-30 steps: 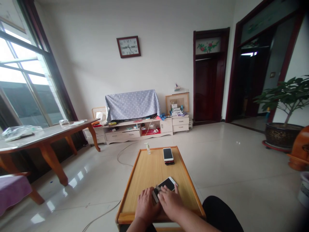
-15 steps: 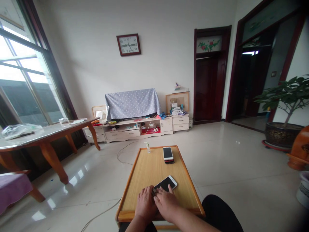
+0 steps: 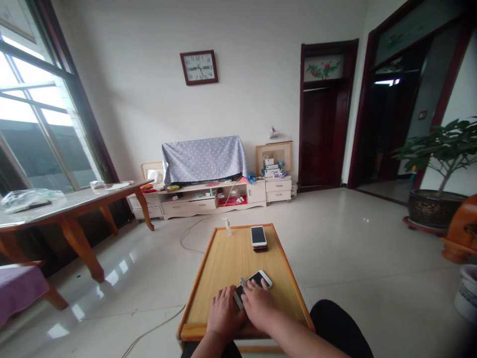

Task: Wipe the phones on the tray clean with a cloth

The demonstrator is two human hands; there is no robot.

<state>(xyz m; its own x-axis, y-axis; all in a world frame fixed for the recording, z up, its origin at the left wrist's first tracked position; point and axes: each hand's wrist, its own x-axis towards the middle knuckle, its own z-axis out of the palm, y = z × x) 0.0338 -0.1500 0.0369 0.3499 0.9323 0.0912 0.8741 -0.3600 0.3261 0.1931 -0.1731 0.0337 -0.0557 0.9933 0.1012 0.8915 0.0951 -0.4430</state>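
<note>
A white-framed smartphone (image 3: 261,277) with a dark screen lies slantwise on the small wooden table (image 3: 219,263). My left hand (image 3: 224,309) grips its near left end, fingers bent together. Across the screen lies my right hand (image 3: 257,301), its fingers pressing a small pale grey piece (image 3: 243,282), perhaps cloth, against the glass. Only an edge of that piece shows; the palm hides the rest. Farther back on the same table rests a stack of phones (image 3: 259,237), a white one on top. A small clear pump bottle (image 3: 228,227) stands near the far left corner.
Behind the table runs a low white cabinet (image 3: 194,206) with a cloth-covered shape (image 3: 204,160) on it. A larger table (image 3: 74,209) stands left by the window. On the right are a potted plant (image 3: 437,204) and a bucket (image 3: 467,293). A cable crosses the floor.
My right hand has slid slightly up along the phone's screen, and the grey piece now shows beyond its fingers. My left hand stays at the phone's near end.
</note>
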